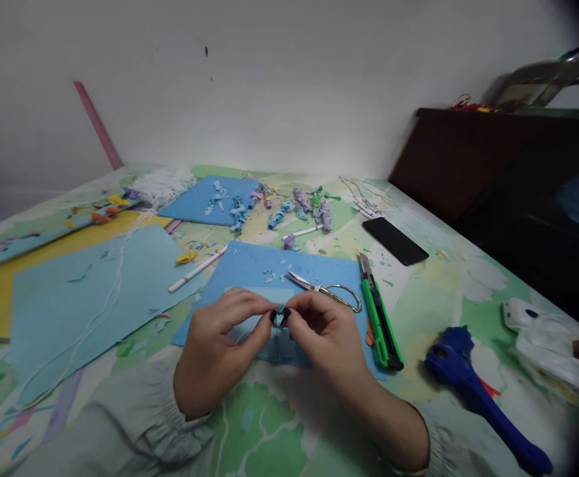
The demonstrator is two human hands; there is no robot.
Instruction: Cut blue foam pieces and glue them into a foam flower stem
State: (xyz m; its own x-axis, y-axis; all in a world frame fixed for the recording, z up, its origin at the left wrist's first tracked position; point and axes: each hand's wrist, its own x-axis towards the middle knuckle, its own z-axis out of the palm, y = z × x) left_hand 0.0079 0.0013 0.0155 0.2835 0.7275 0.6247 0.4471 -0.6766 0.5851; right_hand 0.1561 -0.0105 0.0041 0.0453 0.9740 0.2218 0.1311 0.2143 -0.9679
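Note:
Both my hands meet over a blue foam sheet at the near middle of the table. My left hand pinches a small piece of light blue paper or foam between thumb and index finger. From the other side my right hand pinches the same piece, thumbs nearly touching. More light blue strips show just below the fingertips. Gold-handled scissors lie on the sheet beyond my right hand. To their right rests a green box cutter with its blade out.
A black phone and a blue tool lie to the right, near a white plastic bag. Curled foam pieces sit at the back. Light blue sheet, white string and a white stick are on the left.

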